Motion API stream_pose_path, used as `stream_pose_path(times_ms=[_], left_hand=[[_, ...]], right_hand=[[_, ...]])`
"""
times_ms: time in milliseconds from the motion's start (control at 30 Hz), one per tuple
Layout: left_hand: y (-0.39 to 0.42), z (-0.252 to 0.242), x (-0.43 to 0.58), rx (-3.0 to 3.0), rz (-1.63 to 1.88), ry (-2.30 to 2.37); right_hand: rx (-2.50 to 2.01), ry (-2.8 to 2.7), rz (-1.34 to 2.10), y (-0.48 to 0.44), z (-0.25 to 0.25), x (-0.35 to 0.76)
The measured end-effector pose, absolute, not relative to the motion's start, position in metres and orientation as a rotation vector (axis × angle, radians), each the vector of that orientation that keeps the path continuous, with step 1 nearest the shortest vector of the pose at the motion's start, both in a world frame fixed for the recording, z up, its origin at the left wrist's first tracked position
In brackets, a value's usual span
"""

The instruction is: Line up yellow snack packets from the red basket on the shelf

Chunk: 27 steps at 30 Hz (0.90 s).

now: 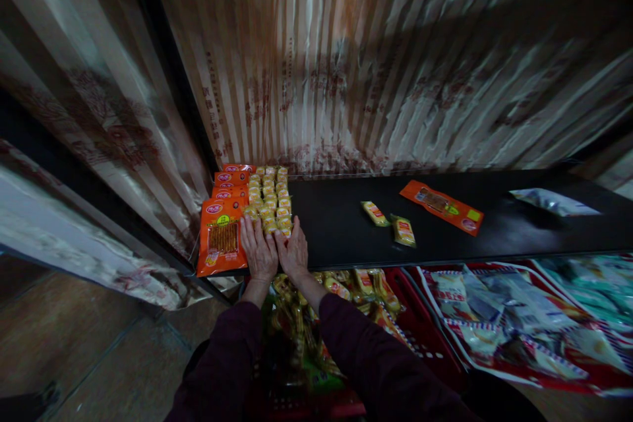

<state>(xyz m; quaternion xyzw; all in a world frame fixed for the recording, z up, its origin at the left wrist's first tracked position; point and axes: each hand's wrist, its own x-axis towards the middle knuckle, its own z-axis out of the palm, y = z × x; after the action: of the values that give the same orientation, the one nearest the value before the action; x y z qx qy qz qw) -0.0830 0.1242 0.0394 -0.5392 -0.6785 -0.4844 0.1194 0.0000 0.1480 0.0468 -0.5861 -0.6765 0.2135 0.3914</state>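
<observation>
Small yellow-wrapped snack packs stand in stacked rows at the left end of the black shelf. My left hand presses its outstretched fingers against the front left of these rows. Beside it, my right hand rests with straight fingers at their front right corner. Both hands touch the packs without gripping one, though some fingertips are partly hidden. Directly left of my left hand stands an orange snack bag with a see-through window, in a line of similar bags.
Two loose yellow packs, a flat orange bag and a silvery packet lie farther right on the shelf. Below its front edge, a red basket holds yellow packs. Another red basket has white bags. A striped curtain hangs behind.
</observation>
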Motion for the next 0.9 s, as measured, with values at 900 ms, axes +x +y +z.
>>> stream_pose_path(times_ms=[900], left_hand=[[0.123, 0.039, -0.085, -1.602, -1.404, -1.99]], right_hand=[[-1.452, -1.874, 0.397, 0.136, 0.043, 0.017]])
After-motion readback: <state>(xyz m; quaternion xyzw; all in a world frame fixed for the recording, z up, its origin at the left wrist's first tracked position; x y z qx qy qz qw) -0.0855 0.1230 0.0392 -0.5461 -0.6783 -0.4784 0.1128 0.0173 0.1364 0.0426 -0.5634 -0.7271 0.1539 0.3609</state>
